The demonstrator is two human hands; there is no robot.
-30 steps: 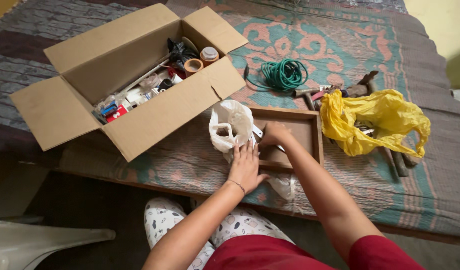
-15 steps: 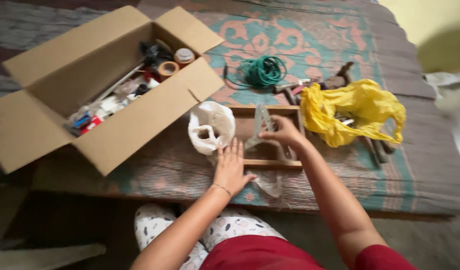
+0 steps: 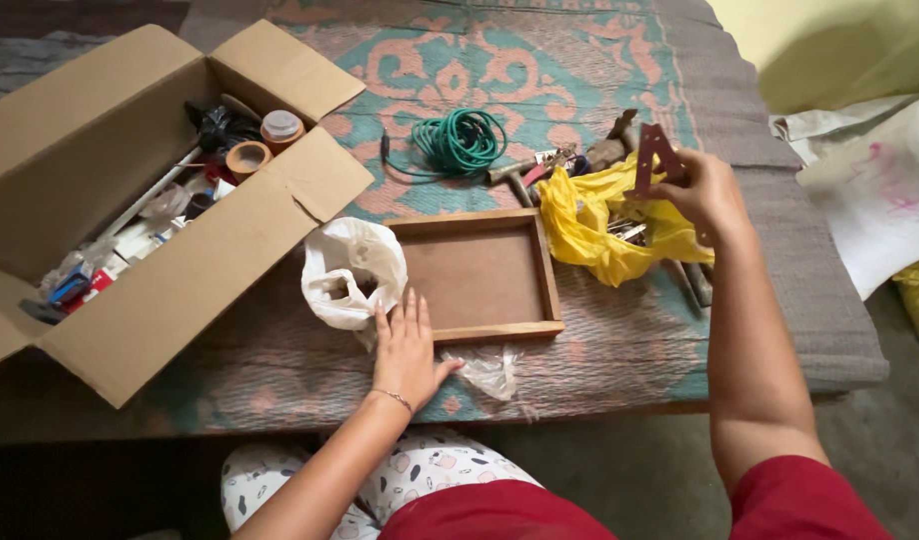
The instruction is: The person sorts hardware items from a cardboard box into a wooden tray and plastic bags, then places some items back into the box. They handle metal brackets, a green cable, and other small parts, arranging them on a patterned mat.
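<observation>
My right hand point(image 3: 710, 190) is raised over the yellow plastic bag point(image 3: 595, 225) and grips a flat, dark triangular bracket with small holes point(image 3: 655, 155). My left hand point(image 3: 408, 345) lies flat, fingers apart, on the patterned cloth at the near left corner of a shallow wooden tray point(image 3: 480, 275), just below a white plastic bag point(image 3: 350, 270). The tray's brown bottom is bare. A crumpled clear plastic bag point(image 3: 490, 368) lies by my left thumb, at the tray's near edge.
An open cardboard box point(image 3: 150, 190) holding tape rolls and small items stands at the left. A coiled green cord point(image 3: 460, 140) and hammers point(image 3: 520, 180) lie behind the tray. Tool handles point(image 3: 698, 285) stick out from under the yellow bag. White sheets point(image 3: 875, 190) lie off the right edge.
My right hand lifted the bracket out of the tray and carried it up and right, over the yellow bag. My left hand stayed flat by the tray. The view shifted right.
</observation>
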